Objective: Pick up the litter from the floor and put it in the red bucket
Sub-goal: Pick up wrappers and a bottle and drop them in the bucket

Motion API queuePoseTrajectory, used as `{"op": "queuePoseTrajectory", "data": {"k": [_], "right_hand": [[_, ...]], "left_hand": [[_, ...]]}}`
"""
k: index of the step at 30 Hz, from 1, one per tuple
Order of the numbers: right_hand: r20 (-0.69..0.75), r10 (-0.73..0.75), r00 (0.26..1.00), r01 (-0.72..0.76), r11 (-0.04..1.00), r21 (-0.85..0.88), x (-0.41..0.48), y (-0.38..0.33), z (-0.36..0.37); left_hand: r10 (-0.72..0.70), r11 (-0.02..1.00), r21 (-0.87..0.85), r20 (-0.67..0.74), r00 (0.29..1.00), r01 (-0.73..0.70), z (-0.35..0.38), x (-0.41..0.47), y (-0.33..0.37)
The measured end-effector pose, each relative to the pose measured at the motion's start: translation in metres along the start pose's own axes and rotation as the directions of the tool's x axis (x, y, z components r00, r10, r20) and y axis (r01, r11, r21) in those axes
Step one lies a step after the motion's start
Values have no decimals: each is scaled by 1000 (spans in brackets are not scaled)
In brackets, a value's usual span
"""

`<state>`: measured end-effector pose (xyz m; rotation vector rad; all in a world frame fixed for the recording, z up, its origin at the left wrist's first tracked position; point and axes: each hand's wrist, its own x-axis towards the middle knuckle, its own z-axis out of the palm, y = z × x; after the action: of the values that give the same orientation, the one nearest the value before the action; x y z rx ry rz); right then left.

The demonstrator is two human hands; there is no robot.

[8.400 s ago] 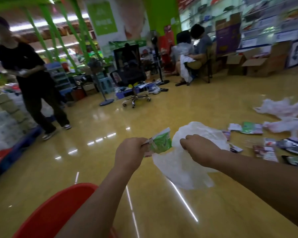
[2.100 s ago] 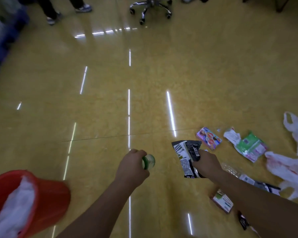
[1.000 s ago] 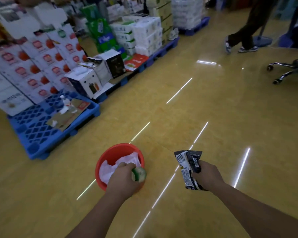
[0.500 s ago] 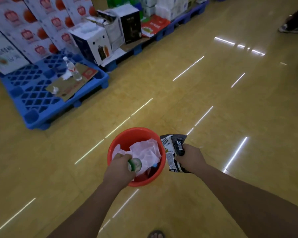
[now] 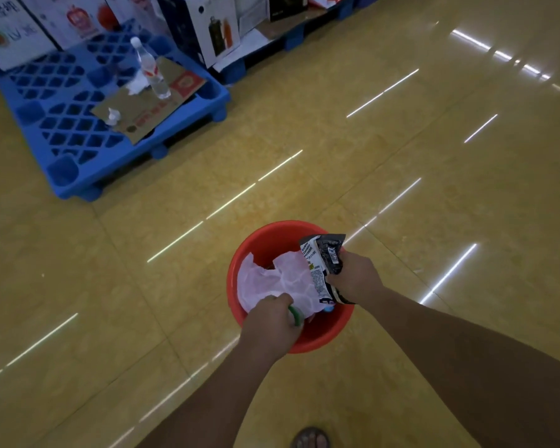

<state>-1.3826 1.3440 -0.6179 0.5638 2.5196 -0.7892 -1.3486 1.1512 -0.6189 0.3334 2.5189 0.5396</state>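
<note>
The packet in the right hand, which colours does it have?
The packet is black and white; head view.

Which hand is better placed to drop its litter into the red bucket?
Probably left: the left hand holds its green item above the white bag inside the red bucket; the black wrapper in the right hand overlaps the rim.

Left hand point(image 5: 270, 321): forearm reaches in from the near edge, back of the hand upward, fingers curled round a small green-rimmed item point(image 5: 296, 315).

Right hand point(image 5: 353, 277): forearm enters from the near right, fingers clenched on a black-and-white wrapper point(image 5: 322, 263) that stands above the fist.

The hands are near each other, not touching. One sandalled foot point(image 5: 311, 439) shows at the near edge.
</note>
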Motion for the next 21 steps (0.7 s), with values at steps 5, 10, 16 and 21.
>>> {"op": "queuePoseTrajectory", "data": {"k": [5,10,16,21], "right_hand": [[13,-63,998,64,996,-62,16,-14,25],[-2,-181,983,181,982,48,26,-31,38],[49,-226,973,227,974,-8,17,-15,39],[47,-144,989,145,989,-22,1,25,29]], "left_hand": [[47,976,-220,149,988,-13,16,7,-15],[123,961,-262,124,985,-87,26,-1,-29],[87,976,-211,113,990,-62,26,-11,-40],[110,975,-206,102,989,-87,23,-10,-29]]}}
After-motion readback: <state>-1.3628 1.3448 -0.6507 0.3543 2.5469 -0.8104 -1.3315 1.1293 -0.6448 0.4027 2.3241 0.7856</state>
